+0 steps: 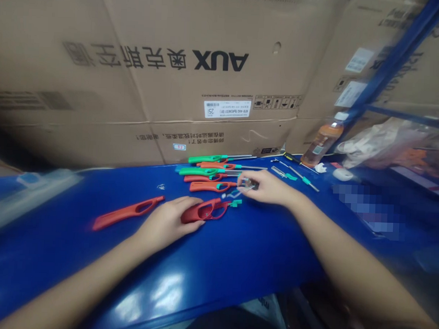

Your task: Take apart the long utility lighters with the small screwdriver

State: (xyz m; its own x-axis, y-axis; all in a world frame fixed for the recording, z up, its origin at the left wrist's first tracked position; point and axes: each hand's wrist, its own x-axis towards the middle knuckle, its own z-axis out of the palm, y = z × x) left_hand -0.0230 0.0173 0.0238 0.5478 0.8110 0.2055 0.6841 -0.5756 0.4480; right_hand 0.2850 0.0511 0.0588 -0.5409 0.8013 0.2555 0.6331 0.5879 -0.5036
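Note:
My left hand (174,218) is closed around a red lighter casing (199,212), whose trigger loop points right. A green clip-like part (235,203) lies at the loop's right end, just below my right hand. My right hand (260,186) is pinched on a small part with a dark and metallic look (249,184); its kind is not clear. A thin whitish piece (233,194) shows beneath those fingers. Left of my left hand, a separate red casing half (127,213) lies on the blue table (201,269). Behind my hands, several red and green long-necked lighters (205,158) lie side by side.
A large cardboard box (153,95) stands along the table's back edge. At the back right are a screwdriver (293,159), loose metal and green parts (284,173), a drink bottle (323,139) and a white round object (343,174). Clear plastic (34,196) lies at left.

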